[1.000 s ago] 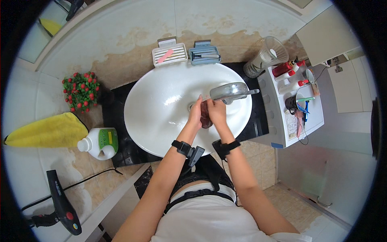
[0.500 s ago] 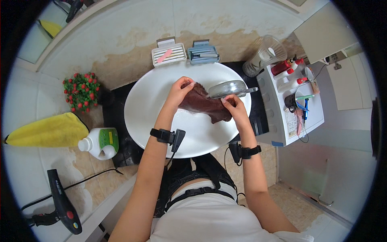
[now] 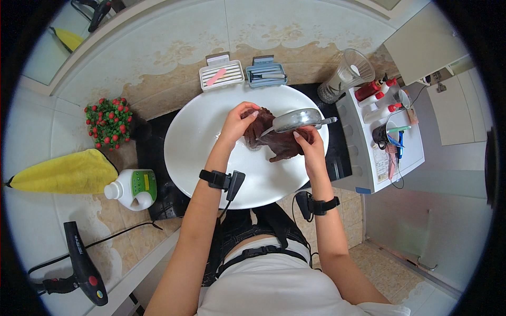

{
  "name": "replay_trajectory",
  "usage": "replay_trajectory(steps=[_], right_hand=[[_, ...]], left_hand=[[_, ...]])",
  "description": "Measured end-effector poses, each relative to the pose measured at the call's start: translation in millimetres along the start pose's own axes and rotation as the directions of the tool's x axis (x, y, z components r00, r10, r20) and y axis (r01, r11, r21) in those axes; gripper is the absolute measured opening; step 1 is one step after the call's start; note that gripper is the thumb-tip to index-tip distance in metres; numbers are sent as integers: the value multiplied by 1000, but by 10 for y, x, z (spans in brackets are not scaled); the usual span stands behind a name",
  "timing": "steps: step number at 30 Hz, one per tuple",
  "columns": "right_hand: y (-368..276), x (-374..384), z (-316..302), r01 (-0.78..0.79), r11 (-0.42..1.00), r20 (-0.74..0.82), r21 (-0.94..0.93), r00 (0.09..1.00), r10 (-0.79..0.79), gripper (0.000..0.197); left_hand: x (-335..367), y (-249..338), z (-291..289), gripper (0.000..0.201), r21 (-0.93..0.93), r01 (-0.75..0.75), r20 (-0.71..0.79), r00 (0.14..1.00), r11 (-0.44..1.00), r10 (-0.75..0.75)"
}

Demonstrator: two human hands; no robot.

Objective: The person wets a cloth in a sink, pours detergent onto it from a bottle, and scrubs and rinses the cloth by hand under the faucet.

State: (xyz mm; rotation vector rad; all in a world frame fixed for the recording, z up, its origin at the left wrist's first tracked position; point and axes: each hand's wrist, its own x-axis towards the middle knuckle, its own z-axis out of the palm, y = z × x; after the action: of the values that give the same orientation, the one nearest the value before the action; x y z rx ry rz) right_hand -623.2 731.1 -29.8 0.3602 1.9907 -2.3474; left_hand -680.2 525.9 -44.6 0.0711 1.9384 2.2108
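A wet dark brown cloth is stretched between my two hands over the white oval sink. My left hand grips its left end, thumb and fingers closed on the fabric. At the cloth's right end, my right hand pinches the edge just under the faucet. The rounded metal faucet reaches in from the right, its lever pointing right. Water runs from its spout onto the cloth's left-middle part. Part of the cloth's upper edge is hidden behind the faucet.
Two soap dishes, white and blue, hang behind the sink. Left of it stand a white detergent jug, a red-flowered plant, a yellow towel and a hair dryer. A glass vase and a white cabinet with bottles are at right.
My left hand has shifted slightly right, closer to the faucet. The cloth is more bunched, with its lower edge hanging differently, and a water stream now shows on it.
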Motion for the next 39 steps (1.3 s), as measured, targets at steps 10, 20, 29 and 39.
replay_trajectory(steps=[10, 20, 29, 39], right_hand=[[-16, -149, 237, 1, 1000, -66, -22, 998, -3, 26], [765, 347, 676, -551, 462, 307, 695, 808, 503, 21], [669, 250, 1103, -526, 711, 465, 467, 830, 309, 25], [870, 328, 700, -607, 397, 528, 688, 794, 300, 28]], left_hand=[[-34, -180, 142, 13, 27, 8, -83, 997, 1000, -6], [-460, 115, -107, 17, 522, -49, -451, 832, 852, 324], [-901, 172, 85, 47, 809, -165, 16, 966, 564, 259], [-669, -458, -19, 26, 195, 77, -328, 944, 978, -9]])
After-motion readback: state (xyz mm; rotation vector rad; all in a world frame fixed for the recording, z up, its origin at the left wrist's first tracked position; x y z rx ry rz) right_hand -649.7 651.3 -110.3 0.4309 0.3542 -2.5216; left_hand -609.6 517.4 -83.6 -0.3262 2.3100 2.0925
